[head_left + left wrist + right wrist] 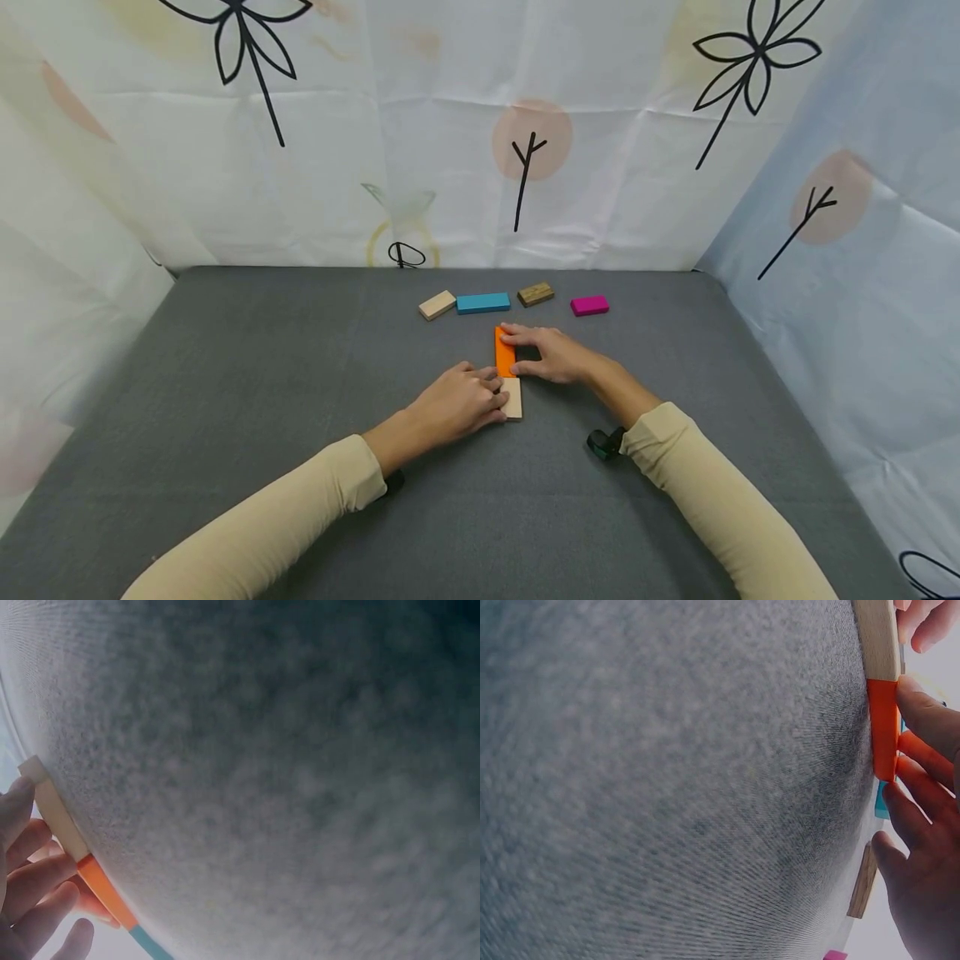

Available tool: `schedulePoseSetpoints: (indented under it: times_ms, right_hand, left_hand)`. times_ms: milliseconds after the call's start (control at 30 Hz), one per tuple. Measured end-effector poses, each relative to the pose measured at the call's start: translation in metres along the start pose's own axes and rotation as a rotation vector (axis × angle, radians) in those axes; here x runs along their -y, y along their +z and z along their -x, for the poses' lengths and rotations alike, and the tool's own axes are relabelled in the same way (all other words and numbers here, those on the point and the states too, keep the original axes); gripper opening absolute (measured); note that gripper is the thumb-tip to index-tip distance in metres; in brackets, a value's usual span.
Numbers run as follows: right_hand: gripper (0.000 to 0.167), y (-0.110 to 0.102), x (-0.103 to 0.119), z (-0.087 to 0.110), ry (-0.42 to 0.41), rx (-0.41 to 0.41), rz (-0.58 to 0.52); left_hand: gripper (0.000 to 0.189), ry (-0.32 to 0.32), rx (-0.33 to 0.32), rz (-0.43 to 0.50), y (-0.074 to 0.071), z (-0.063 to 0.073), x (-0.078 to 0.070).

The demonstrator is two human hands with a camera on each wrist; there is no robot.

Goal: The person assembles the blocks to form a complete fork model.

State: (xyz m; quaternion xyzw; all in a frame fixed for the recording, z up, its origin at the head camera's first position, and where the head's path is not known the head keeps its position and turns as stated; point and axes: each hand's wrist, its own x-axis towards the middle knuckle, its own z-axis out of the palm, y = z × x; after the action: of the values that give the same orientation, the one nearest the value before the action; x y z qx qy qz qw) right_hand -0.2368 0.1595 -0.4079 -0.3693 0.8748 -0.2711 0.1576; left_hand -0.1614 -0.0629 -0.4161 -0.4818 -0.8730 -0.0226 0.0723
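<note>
An orange block and a pale wooden block lie end to end on the grey table, the orange one farther away. My left hand holds the pale block from its left side, thumb toward the near end, fingers toward the far end. With thumb and fingers spread along its length, my right hand holds the orange block from the right. In the right wrist view the orange block meets the pale block end against end. Parts of both blocks are hidden under fingers.
Behind the hands, a second pale wooden block, a blue block, a brown wood-grain block and a magenta block lie in a loose row. Patterned cloth hangs along the table's back and sides.
</note>
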Motion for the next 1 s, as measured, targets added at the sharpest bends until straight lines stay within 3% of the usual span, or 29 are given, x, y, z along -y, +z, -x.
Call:
schedulePoseSetpoints:
  times_ms: [167,600,1000]
  right_hand:
    - [0.057,-0.001,0.004,0.003,-0.008,0.008,0.011]
    - [0.057,0.004,0.007,0.010,-0.005,-0.002,0.028]
    - [0.053,0.007,0.019,0.016,-0.010,-0.027,0.195]
  left_hand:
    - [0.023,0.014,-0.019,-0.024,-0.001,0.001,-0.003]
    - [0.027,0.018,0.009,-0.060,-0.002,0.004,-0.009]
    - [0.031,-0.002,0.011,-0.061,-0.005,0.007,-0.011]
